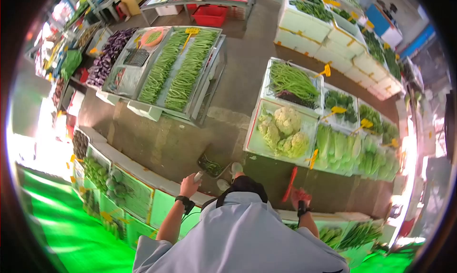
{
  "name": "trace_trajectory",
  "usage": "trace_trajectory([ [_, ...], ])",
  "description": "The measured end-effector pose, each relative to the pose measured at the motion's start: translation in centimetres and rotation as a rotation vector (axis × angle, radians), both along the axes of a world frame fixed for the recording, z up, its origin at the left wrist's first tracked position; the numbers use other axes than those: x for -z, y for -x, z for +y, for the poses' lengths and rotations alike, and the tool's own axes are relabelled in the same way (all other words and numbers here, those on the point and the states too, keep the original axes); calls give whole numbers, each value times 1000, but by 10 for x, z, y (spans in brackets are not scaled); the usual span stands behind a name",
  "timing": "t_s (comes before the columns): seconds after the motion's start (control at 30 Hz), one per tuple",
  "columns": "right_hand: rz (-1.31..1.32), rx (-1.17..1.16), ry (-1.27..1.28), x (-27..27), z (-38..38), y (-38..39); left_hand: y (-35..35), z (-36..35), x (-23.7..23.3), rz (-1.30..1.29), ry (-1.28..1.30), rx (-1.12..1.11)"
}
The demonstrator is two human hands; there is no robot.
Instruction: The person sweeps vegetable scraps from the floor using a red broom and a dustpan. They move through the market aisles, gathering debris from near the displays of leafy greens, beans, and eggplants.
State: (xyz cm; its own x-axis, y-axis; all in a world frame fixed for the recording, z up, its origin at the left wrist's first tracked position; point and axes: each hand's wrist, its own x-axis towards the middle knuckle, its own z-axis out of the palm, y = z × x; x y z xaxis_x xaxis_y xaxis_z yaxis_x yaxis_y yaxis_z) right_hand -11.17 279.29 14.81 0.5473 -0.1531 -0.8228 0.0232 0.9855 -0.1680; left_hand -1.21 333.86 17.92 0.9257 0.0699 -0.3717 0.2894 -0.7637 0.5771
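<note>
My left hand point(189, 186) is closed round the pale end of a handle point(198, 177). Just beyond it a dark dustpan point(205, 162) rests on the floor with green vegetable scraps in it; the handle appears to belong to this dustpan. On the other side, my right hand point(300, 197) is closed, with red showing at the fingers. Beside that hand is a long, narrow red piece point(289, 184), which looks like part of a broom; its bristles cannot be made out. Both wrists wear black bands.
Ahead right stand white boxes of cauliflower point(287, 121) and lettuce point(335, 147). Ahead left is a stand of long beans point(190, 73) beside eggplants point(109, 56). A concrete aisle point(233, 63) runs between them. My shoe point(236, 168) is near the dustpan. Produce bins point(128, 197) flank me.
</note>
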Motion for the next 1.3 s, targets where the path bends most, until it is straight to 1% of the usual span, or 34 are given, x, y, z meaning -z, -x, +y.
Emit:
trace_trajectory([
  [0.07, -121, -12, 17, 77, -35, 25, -20, 8, -3, -27, -26, 61],
  [0.13, -155, 114, -357, 73, -33, 18, -37, 19, -5, -26, -36, 92],
  [0.17, -59, 80, -327, 78, -28, 17, -43, 21, -7, -17, -35, 108],
  [0.2, 30, 35, -293, 88, -29, 12, -52, 12, -32, 45, 74, 52],
  [0.27, -127, -211, -295, 141, -35, 21, -68, 22, -20, -8, 26, 125],
  [0.33, -32, -206, -204, 175, -15, 31, -74, 38, -4, -40, 17, 169],
  [0.43, 149, -617, 302, 151, 46, 24, -99, 40, -12, 21, 10, 215],
  [0.53, 268, -990, 536, 156, 95, 28, -125, 52, -1, 46, 19, 311],
  [0.57, 380, -975, 529, 161, 110, 32, -133, 60, 7, 52, 19, 351],
  [0.63, 602, -935, 513, 198, 145, 43, -150, 76, 27, 60, 24, 434],
  [0.67, 618, -1106, 668, 220, 157, 57, -159, 83, 33, 72, -6, 498],
  [0.7, 636, -1131, 681, 200, 174, 56, -167, 91, 40, 81, -35, 559],
  [0.77, 670, -1194, 705, 135, 215, 38, -176, 103, 49, 92, -46, 640],
  [0.8, 602, -1302, 805, 152, 230, 51, -182, 108, 52, 90, -31, 662],
  [0.87, 564, -1333, 882, 169, 269, 72, -192, 117, 59, 103, -27, 712],
  [0.93, 578, -1386, 910, 155, 304, 78, -201, 118, 68, 126, -40, 760],
  [1.0, 640, -1456, 881, 115, 338, 73, -209, 112, 74, 140, -59, 808],
  [1.1, 444, -1219, 989, 94, 362, 100, -214, 104, 75, 156, -88, 849],
  [1.13, 490, -1160, 881, 81, 374, 109, -217, 102, 76, 159, -101, 864],
  [1.2, 579, -1031, 672, 43, 385, 115, -222, 101, 94, 183, -110, 876],
  [1.23, 560, -986, 635, 24, 387, 112, -226, 102, 100, 197, -118, 888],
  [1.3, 534, -890, 537, -10, 400, 123, -234, 97, 90, 212, -130, 884],
])
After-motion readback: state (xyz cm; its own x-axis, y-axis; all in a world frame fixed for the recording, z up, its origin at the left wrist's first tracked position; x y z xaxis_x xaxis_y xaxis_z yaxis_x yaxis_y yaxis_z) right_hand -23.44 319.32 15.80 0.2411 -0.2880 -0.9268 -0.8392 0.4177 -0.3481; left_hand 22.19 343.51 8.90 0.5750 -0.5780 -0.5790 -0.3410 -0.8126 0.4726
